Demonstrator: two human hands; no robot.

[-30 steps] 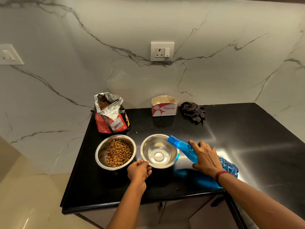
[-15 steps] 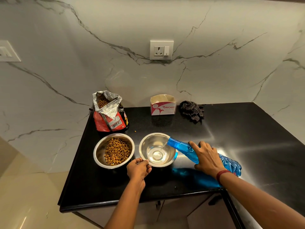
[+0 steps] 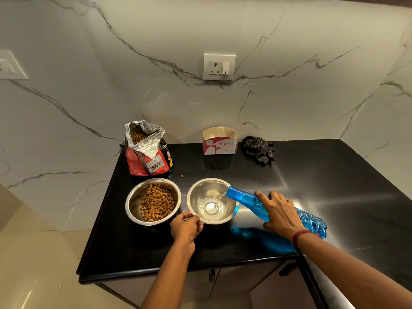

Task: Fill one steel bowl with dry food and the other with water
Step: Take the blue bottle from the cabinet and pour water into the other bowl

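On the black counter, the bottle, gripped whole in the right hand, is tilted leftward, mouth over the right bowl, whose near rim is pinched by the left hand.

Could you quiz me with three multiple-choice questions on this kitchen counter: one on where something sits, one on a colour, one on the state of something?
1. Where is the open food bag?
A. Behind the bowl of dry food
B. To the right of the cloth
C. On the floor

2. What colour is the bottle?
A. Green
B. Blue
C. White

3. What is the state of the second steel bowl?
A. Full of dry food
B. Upside down
C. Getting water poured in

Answers:
1 A: the food bag stands behind the bowl of dry food.
2 B: the bottle, tilted by the right hand, is blue.
3 C: a thin stream runs from the bottle into the second steel bowl, whose rim the left hand holds.
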